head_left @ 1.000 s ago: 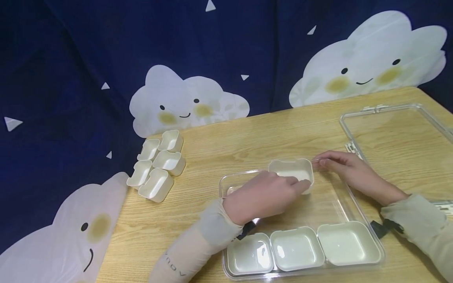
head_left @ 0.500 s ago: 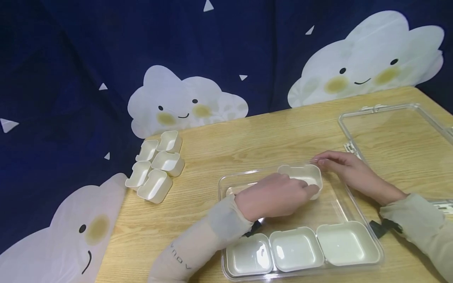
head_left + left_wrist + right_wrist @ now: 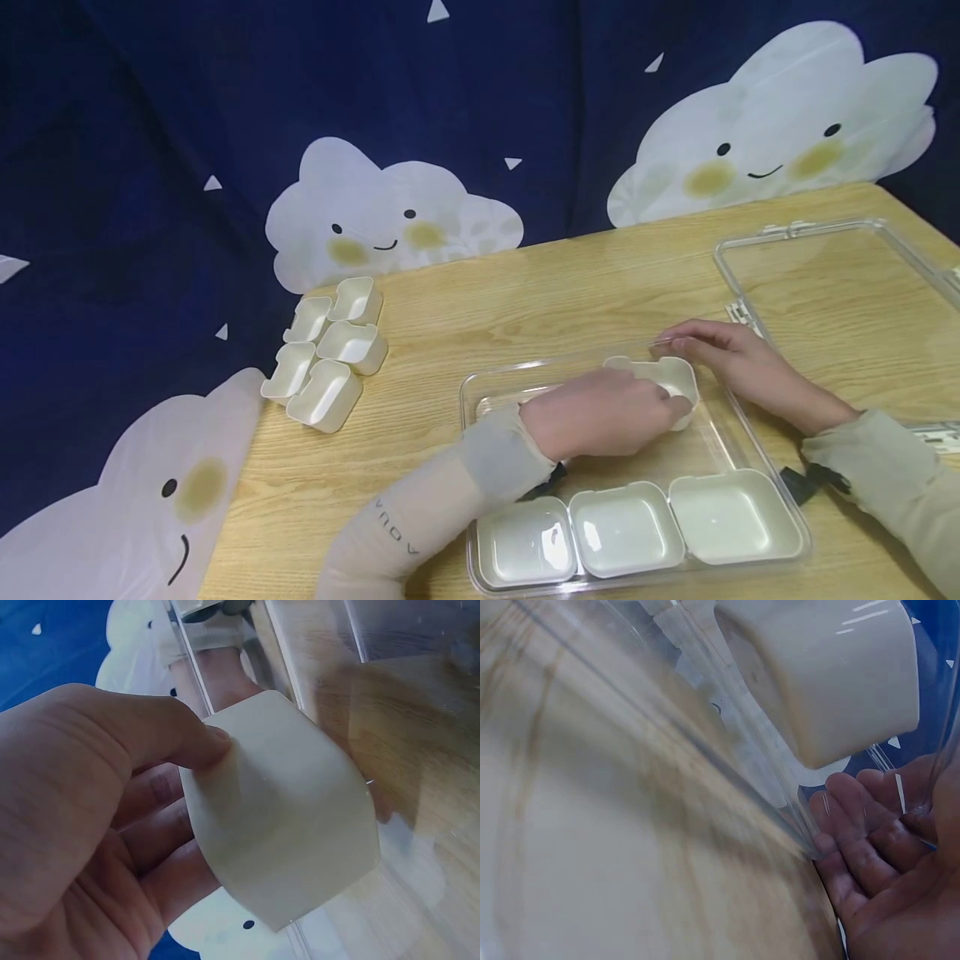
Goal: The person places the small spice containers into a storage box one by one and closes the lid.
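Observation:
A small off-white plastic container (image 3: 678, 377) hangs tilted over the far right corner of a large clear plastic box (image 3: 540, 365). My left hand (image 3: 607, 412) pinches its near wall, thumb outside as the left wrist view shows, with fingers over the rim. At that same corner, my right hand (image 3: 716, 346) holds the box, its fingers (image 3: 870, 847) seen through the clear wall in the right wrist view. Along the box's near side sit three like containers in a row: a left one (image 3: 525, 542), a middle one (image 3: 626, 529) and a right one (image 3: 735, 517).
Several more off-white containers (image 3: 326, 396) stand grouped at the table's left edge. A clear lid (image 3: 795, 232) with white latches lies flat at the right. Behind the wooden table (image 3: 450, 317) hangs a dark blue curtain (image 3: 450, 83) with clouds.
My left hand has moved the container rightward and slightly nearer, toward the box's far right corner. My right hand keeps its place at that corner.

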Available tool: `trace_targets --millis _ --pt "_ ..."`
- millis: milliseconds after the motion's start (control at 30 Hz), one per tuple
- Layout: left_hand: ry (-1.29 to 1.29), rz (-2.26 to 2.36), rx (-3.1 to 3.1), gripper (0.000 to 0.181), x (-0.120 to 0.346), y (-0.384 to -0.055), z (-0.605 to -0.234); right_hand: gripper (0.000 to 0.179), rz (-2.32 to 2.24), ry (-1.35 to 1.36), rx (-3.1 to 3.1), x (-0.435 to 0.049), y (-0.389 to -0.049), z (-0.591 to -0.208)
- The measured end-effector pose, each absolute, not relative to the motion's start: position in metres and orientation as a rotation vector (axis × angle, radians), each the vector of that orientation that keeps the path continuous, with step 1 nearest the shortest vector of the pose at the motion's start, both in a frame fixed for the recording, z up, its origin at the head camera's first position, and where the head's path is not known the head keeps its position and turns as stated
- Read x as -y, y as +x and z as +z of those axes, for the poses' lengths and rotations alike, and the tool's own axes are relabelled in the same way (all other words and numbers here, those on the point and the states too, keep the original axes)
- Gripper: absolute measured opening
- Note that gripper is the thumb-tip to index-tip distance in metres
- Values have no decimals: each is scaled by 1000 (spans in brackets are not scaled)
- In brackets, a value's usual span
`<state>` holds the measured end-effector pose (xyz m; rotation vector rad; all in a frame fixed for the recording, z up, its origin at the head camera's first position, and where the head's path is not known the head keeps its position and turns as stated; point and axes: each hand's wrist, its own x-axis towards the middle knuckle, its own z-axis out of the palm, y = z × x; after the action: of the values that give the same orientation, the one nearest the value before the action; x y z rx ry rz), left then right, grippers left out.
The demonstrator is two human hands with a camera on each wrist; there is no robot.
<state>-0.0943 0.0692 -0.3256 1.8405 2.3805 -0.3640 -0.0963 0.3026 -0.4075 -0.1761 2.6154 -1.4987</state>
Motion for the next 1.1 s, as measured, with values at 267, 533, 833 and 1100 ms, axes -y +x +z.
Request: trace_targets --millis 267,533,833,1100 --pt "1852 -365 -2315 25 -84 -95 -327 30 -1554 -203 -2573 -302 -96 -409" --pt "1847 -415 -2298 26 -92 -94 -330 32 -1607 -284 -2527 -303 -98 -412" --pt "1849 -385 -2268 27 -96 -94 -333 33 -1623 -272 -2506 -304 -99 -411" --pt "1887 -298 -2206 27 -99 -96 -337 34 -1612 -195 -2510 -303 -96 -408"
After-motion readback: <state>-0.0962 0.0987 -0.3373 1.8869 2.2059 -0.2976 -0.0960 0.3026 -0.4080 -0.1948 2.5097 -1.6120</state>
